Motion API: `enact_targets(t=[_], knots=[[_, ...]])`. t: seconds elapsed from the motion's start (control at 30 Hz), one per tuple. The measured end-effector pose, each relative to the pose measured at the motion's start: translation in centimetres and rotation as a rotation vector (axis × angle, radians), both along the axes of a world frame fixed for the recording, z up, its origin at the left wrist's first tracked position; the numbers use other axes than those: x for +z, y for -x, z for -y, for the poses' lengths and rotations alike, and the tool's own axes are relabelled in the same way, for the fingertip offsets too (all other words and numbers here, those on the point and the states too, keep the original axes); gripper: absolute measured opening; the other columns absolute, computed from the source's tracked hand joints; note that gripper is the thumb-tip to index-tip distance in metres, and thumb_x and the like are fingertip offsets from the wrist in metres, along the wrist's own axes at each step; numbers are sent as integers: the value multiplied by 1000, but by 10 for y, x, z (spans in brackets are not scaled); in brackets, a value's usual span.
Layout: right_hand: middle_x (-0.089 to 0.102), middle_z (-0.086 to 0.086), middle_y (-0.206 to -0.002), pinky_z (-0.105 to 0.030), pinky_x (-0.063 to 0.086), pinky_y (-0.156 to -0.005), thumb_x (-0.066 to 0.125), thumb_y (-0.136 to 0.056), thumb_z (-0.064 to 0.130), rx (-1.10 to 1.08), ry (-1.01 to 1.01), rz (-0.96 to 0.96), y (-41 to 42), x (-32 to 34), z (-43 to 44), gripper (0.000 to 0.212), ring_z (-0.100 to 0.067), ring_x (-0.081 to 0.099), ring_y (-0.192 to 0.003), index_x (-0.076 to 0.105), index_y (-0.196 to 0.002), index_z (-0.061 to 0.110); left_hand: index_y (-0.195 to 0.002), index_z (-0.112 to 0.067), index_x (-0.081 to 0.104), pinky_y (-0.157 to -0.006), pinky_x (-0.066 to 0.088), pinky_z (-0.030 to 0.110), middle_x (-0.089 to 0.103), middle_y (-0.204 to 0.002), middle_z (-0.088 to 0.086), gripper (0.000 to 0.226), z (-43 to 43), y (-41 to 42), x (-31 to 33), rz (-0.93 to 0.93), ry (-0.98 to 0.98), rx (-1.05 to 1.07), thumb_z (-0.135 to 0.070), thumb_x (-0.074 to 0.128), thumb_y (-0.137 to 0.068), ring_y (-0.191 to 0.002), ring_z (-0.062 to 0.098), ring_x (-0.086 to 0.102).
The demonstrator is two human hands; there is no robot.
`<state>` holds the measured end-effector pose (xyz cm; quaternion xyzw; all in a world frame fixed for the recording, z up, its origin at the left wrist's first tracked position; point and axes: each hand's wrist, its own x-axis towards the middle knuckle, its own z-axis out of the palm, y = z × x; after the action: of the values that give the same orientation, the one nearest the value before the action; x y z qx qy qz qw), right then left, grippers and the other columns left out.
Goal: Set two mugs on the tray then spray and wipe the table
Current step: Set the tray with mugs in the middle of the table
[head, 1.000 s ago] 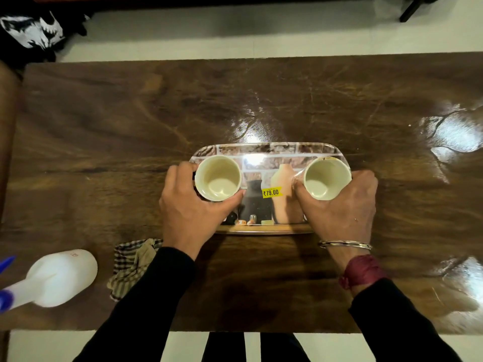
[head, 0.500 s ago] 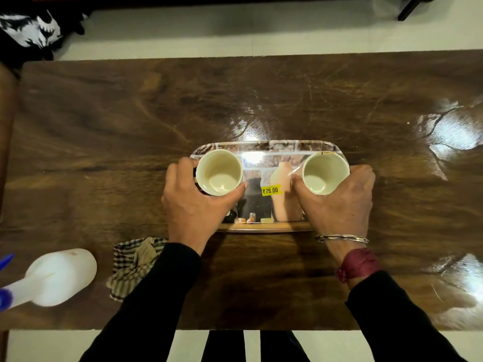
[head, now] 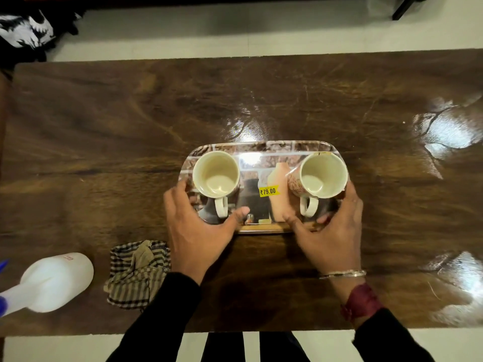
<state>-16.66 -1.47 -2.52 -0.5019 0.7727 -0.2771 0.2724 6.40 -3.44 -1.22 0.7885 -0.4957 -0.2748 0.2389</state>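
Note:
Two cream mugs stand upright on the patterned tray (head: 261,147) in the middle of the brown wooden table (head: 130,121). The left mug (head: 216,176) and the right mug (head: 322,176) both have their handles turned toward me. My left hand (head: 198,231) is just below the left mug, fingers spread, off the mug. My right hand (head: 329,231) curves around the near and right side of the right mug, fingers apart; whether its fingertips touch the mug I cannot tell. A white spray bottle (head: 49,282) lies at the near left, with a checked cloth (head: 136,275) beside it.
A yellow price sticker (head: 268,191) sits on the tray between the mugs. Dark clothing (head: 26,30) lies on the floor beyond the far left corner. The table's near edge runs just above my legs.
Both hands have let go of the mugs and drawn back toward me. The mugs now stand on the tray with their handles uncovered.

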Motion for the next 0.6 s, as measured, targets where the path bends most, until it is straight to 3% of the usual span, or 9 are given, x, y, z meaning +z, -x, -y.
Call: enact_targets(t=[0.07,0.13,0.23,0.37,0.47,0.6], knots=[[48,1,-123,-3,47,-67,97,-68,22,-48,40,32,3,-11,-8,110,-2,62,-74,33,-158,16,-146,-21,41,-85,62,40,46,-133,-3,109,-8,-1,-4,-54,56,2,-62,91,-59,-111,11,60],[54,-1,-124,-8,51,-61,93,-72,15,-60,56,89,4,-18,-9,103,-9,67,-74,36,-157,17,-146,-16,46,-74,64,32,53,-129,1,103,-11,-1,-7,-91,93,-3,-53,93,-62,-97,9,68],[53,-4,-132,-8,54,-66,89,-75,8,-40,65,153,4,-22,-3,99,-5,68,-83,36,-158,14,-148,-15,48,-72,63,21,55,-130,2,100,-11,0,-11,-153,103,-17,-41,96,-64,-89,4,71],[52,-2,-130,-5,51,-68,85,-74,0,-17,99,129,10,-28,2,94,-1,66,-87,39,-156,9,-151,-16,45,-76,62,18,56,-133,3,103,-8,-1,-15,-213,99,-16,-34,97,-64,-90,1,72],[51,1,-135,-13,57,-71,88,-73,7,5,89,149,14,-30,1,102,-13,69,-89,34,-159,17,-152,-16,44,-77,61,17,54,-136,3,106,-8,-1,-15,-232,97,-15,-35,98,-62,-92,1,72],[48,2,-148,-26,63,-76,96,-68,26,-10,90,188,15,-29,5,118,-15,71,-93,25,-163,28,-152,-16,43,-78,60,15,52,-137,-1,110,-7,-3,-16,-256,100,-14,-36,98,-60,-94,0,72]])
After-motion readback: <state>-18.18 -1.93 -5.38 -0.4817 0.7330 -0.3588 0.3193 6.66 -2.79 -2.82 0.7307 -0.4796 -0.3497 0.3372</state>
